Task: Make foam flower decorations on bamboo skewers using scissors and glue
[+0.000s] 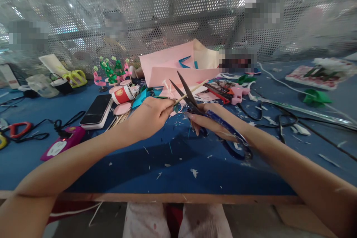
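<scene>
My left hand (pixel 150 115) is closed in a pinch on a thin wooden stick (pixel 192 92) that slants up to the right. My right hand (pixel 214 122) is wrapped round the blue handles of a pair of scissors (pixel 195 100). The dark scissor blades are parted, and the stick lies between them. Both hands hover over the blue tabletop (pixel 156 163), which is strewn with small paper scraps.
Pink paper sheets (pixel 178 65) lie behind the hands. To the left are a red-and-white paper cup (pixel 122 94), a phone (pixel 97 109), a magenta device (pixel 63 143), green and pink paper figures (pixel 110 72) and yellow scissors (pixel 75 77). Cables (pixel 279 119) run at right. A perforated screen stands at the back.
</scene>
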A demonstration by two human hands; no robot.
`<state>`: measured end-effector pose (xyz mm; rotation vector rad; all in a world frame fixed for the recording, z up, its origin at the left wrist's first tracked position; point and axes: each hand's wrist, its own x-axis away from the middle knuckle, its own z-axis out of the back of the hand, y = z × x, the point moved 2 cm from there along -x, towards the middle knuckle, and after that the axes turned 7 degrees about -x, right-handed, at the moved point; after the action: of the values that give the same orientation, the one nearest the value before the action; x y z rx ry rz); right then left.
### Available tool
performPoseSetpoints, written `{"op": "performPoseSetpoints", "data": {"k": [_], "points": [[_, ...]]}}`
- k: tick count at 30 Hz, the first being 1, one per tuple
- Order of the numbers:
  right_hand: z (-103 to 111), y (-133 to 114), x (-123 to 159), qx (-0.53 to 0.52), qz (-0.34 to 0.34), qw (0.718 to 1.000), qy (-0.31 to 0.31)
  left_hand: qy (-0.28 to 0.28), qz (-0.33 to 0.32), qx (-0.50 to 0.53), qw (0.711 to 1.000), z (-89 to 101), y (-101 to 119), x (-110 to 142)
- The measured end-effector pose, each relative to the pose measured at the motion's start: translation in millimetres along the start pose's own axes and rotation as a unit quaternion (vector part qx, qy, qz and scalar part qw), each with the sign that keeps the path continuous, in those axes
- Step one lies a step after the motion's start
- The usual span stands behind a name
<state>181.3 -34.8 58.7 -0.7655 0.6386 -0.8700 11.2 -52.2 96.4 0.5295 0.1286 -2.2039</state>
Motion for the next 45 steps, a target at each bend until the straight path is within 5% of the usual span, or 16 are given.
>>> {"op": "performPoseSetpoints", "data": {"k": [12, 20, 27, 39, 45], "points": [[-3, -5, 0, -0.034, -0.001, 0.999, 0.027, 0.038, -0.021, 0.006, 0.999, -1.8, -13, -4], [-2, -13, 3, 0.049, 0.032, 0.997, 0.057, 0.039, -0.023, -0.012, 0.999, -1.7, -13, -4], [-4, -15, 5, 0.032, -0.008, 0.998, 0.044, 0.034, -0.089, -0.06, 0.994, 0.6, -17, -5], [-6, -5, 4, -0.059, -0.042, 0.997, 0.027, 0.0, -0.088, -0.097, 0.991, -7.3, -13, -1], [-6, -13, 6, 0.002, 0.0, 0.999, 0.044, 0.016, -0.082, -0.098, 0.992, -9.8, -14, -1]]}}
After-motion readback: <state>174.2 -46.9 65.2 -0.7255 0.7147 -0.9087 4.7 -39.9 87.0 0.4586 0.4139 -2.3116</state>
